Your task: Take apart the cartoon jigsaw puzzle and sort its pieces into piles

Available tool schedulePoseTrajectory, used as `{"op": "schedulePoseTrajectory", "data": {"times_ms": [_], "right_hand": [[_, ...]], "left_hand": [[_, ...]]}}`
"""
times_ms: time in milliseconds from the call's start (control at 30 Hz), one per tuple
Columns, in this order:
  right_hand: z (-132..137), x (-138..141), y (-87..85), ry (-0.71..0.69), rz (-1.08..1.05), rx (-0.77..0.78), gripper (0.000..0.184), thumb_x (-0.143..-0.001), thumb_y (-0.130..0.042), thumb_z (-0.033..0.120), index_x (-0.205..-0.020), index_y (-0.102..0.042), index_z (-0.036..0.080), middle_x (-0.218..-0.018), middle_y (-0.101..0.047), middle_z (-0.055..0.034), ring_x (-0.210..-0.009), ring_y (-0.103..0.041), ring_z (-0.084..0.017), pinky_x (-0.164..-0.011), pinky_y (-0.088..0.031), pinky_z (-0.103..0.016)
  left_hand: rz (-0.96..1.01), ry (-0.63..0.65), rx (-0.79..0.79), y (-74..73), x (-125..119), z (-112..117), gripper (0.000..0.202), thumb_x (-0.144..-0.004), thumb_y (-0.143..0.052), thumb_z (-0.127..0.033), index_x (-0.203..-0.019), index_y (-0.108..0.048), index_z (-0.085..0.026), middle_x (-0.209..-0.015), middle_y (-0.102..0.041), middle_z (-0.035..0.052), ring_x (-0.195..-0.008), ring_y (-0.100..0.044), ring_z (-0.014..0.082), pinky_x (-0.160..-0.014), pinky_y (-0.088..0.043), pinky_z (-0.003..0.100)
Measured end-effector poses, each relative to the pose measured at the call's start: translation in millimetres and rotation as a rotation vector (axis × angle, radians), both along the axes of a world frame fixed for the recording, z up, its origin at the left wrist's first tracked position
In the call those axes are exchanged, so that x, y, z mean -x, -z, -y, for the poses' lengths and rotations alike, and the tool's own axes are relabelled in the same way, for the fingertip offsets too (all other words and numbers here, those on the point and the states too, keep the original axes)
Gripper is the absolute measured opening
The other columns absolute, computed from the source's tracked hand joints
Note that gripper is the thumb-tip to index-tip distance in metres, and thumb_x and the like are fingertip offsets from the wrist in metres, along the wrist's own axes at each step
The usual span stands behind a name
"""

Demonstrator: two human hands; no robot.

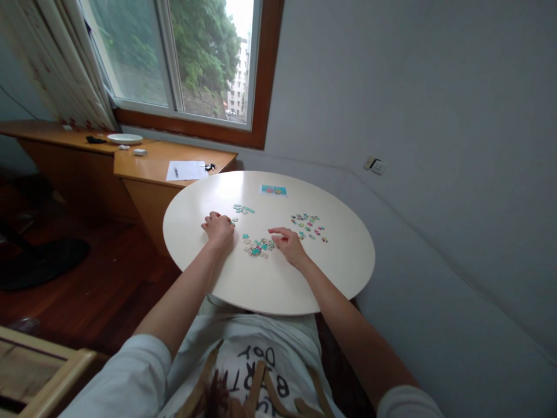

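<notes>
My left hand (218, 228) rests on the left part of the white table, fingers apart and bent downward. Beside its fingertips lie a few green jigsaw pieces (235, 220). A mixed pile of jigsaw pieces (256, 248), some teal and some with the plain back up, sits between my hands. At the right edge of that pile is my right hand (288, 244), its index finger stretched out and no piece visible in it. Farther back is a cluster of pale green pieces (242, 208). Multicoloured pieces (310, 223) are spread out to the right.
A small picture card (274, 190) lies near the far edge of the oval table (270, 290). Behind it on the left, a wooden desk (152, 157) carries a paper sheet (185, 170), keys (209, 167) and a white plate (125, 139). The wall borders the table's right side.
</notes>
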State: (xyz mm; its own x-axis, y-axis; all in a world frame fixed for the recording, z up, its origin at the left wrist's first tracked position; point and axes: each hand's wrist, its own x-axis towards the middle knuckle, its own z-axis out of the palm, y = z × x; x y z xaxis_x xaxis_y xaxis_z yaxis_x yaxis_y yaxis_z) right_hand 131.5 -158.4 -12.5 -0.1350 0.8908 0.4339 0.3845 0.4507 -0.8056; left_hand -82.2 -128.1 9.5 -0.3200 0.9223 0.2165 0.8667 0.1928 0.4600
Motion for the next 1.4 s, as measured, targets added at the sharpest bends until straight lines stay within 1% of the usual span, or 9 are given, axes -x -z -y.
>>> {"op": "schedulePoseTrajectory", "data": {"times_ms": [167,300,500,600,700,800,933,1167,1400], "right_hand": [[1.0,0.1,-0.8,0.007,0.032,-0.014,0.021,-0.075,-0.054,0.022,-0.089,-0.070,0.022,-0.099,-0.069,-0.0048,-0.095,-0.058,-0.019,-0.073,-0.048,-0.031],[-0.2,-0.2,0.3,0.017,0.043,-0.014,0.021,-0.075,-0.053,0.019,-0.088,-0.070,0.022,-0.098,-0.069,-0.0048,-0.094,-0.058,-0.018,-0.073,-0.048,-0.031],[-1.4,-0.4,3.5,0.015,0.117,-0.082,0.021,-0.076,-0.054,0.017,-0.088,-0.070,0.022,-0.097,-0.068,-0.0053,-0.094,-0.058,-0.019,-0.072,-0.050,-0.031],[3.1,2.2,2.2,-0.059,0.220,-0.210,0.021,-0.077,-0.054,0.015,-0.090,-0.070,0.022,-0.097,-0.069,-0.0055,-0.097,-0.058,-0.019,-0.083,-0.048,-0.035],[11.3,6.4,-1.7,-0.156,0.378,-0.321,0.025,-0.080,-0.055,0.016,-0.100,-0.068,0.023,-0.104,-0.068,-0.0050,-0.104,-0.055,-0.021,-0.093,-0.043,-0.040],[19.2,9.8,-6.3,-0.208,0.532,-0.362,0.028,-0.082,-0.056,0.020,-0.108,-0.065,0.025,-0.113,-0.066,-0.0043,-0.112,-0.052,-0.023,-0.094,-0.041,-0.043],[22.9,11.4,-9.2,-0.263,0.644,-0.389,0.027,-0.082,-0.057,0.021,-0.107,-0.066,0.026,-0.114,-0.066,-0.0041,-0.112,-0.053,-0.024,-0.094,-0.039,-0.043],[18.6,11.5,-7.7,-0.284,0.588,-0.400,0.026,-0.081,-0.056,0.017,-0.100,-0.069,0.029,-0.106,-0.069,-0.0030,-0.105,-0.057,-0.021,-0.093,-0.038,-0.040],[20.4,11.9,-10.6,-0.260,0.549,-0.378,0.024,-0.079,-0.055,0.015,-0.093,-0.070,0.027,-0.095,-0.071,-0.0026,-0.094,-0.059,-0.019,-0.089,-0.039,-0.037]], "left_hand": [[0.016,0.010,0.023,-0.5,1.4,0.3,0.026,-0.077,-0.054,-0.026,-0.096,-0.070,-0.020,-0.119,-0.048,0.0144,-0.112,-0.042,0.0336,-0.092,-0.034,0.046],[0.020,0.005,0.009,1.2,1.3,-0.1,0.029,-0.076,-0.053,-0.022,-0.100,-0.068,-0.021,-0.120,-0.048,0.0142,-0.112,-0.042,0.0337,-0.092,-0.034,0.047],[0.078,0.037,-0.105,2.6,1.4,-2.0,0.031,-0.075,-0.052,-0.016,-0.102,-0.067,-0.023,-0.117,-0.050,0.0124,-0.111,-0.044,0.0314,-0.090,-0.035,0.045],[0.135,0.116,-0.180,1.9,-1.8,-2.4,0.028,-0.077,-0.050,-0.017,-0.098,-0.067,-0.023,-0.113,-0.053,0.0101,-0.111,-0.047,0.0283,-0.090,-0.036,0.044],[0.170,0.212,-0.200,1.6,-7.3,-2.3,0.024,-0.077,-0.049,-0.018,-0.090,-0.069,-0.022,-0.106,-0.059,0.0079,-0.104,-0.053,0.0257,-0.091,-0.037,0.043],[0.168,0.287,-0.196,2.6,-11.8,-2.5,0.023,-0.075,-0.049,-0.017,-0.084,-0.070,-0.020,-0.099,-0.063,0.0060,-0.093,-0.058,0.0224,-0.089,-0.039,0.040],[0.187,0.373,-0.179,5.3,-13.8,-3.1,0.023,-0.073,-0.049,-0.016,-0.083,-0.069,-0.019,-0.087,-0.067,0.0032,-0.081,-0.060,0.0184,-0.086,-0.042,0.035],[0.213,0.424,-0.168,5.0,-13.8,-1.5,0.022,-0.071,-0.049,-0.016,-0.080,-0.069,-0.019,-0.085,-0.069,0.0034,-0.078,-0.060,0.0187,-0.084,-0.044,0.036],[0.215,0.449,-0.138,3.2,-15.3,-0.4,0.021,-0.071,-0.050,-0.015,-0.079,-0.068,-0.019,-0.084,-0.069,0.0035,-0.076,-0.061,0.0184,-0.079,-0.046,0.035]]}}
